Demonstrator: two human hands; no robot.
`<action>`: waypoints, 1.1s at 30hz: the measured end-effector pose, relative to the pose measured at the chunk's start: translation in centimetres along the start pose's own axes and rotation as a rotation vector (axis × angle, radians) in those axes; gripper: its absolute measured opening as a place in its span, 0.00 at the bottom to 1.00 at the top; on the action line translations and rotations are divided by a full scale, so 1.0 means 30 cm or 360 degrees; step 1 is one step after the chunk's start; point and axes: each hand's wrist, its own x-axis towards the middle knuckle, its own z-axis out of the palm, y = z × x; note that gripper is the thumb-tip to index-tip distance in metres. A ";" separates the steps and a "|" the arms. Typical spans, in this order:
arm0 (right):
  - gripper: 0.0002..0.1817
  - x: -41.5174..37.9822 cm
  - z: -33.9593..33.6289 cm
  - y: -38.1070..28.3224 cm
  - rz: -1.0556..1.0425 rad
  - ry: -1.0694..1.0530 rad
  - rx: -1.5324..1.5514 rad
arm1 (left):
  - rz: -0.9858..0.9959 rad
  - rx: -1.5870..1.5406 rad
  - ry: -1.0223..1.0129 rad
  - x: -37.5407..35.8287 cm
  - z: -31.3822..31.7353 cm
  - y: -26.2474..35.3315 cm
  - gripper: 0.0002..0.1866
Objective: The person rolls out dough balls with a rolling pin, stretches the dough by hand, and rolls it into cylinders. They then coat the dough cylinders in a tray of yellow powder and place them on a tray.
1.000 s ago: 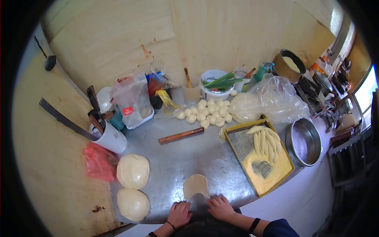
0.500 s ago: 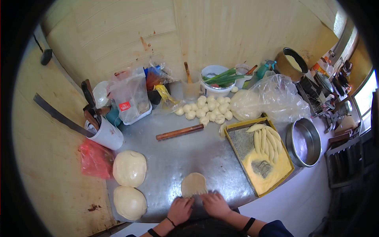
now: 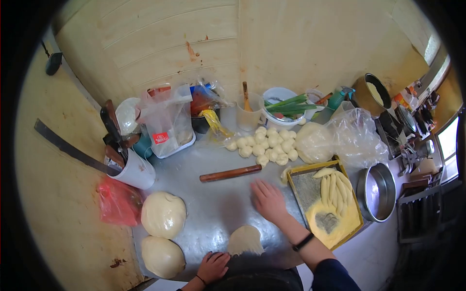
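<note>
A flattened piece of dough (image 3: 244,239) with a ragged near edge lies at the front of the metal tabletop (image 3: 204,203). Just left of its lower edge, my left hand (image 3: 214,265) rests flat on the table, fingers extended and holding nothing. Farther up, my right hand (image 3: 268,199) is open over the table with its fingers stretched forward. A wooden rolling pin (image 3: 230,173) lies just beyond those fingertips, apart from them. Behind the pin sit several small dough balls (image 3: 269,140) in a cluster.
Two big dough lumps (image 3: 163,215) sit at the left, beside a knife container (image 3: 138,172) and a red bag (image 3: 118,201). On the right are a yellow-rimmed tray (image 3: 361,220) with dough strips and yellow powder, and a round metal pan (image 3: 377,191). A clear plastic bag (image 3: 357,138) lies behind.
My right hand has left the flattened dough and moved forward toward the rolling pin. My left hand has shifted slightly off the dough's edge. The camera view has tilted a little.
</note>
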 end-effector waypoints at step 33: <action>0.19 -0.507 0.061 -0.224 0.0249 -0.0365 0.0790 | -0.0230 -0.0774 0.0631 0.298 -0.050 0.072 0.20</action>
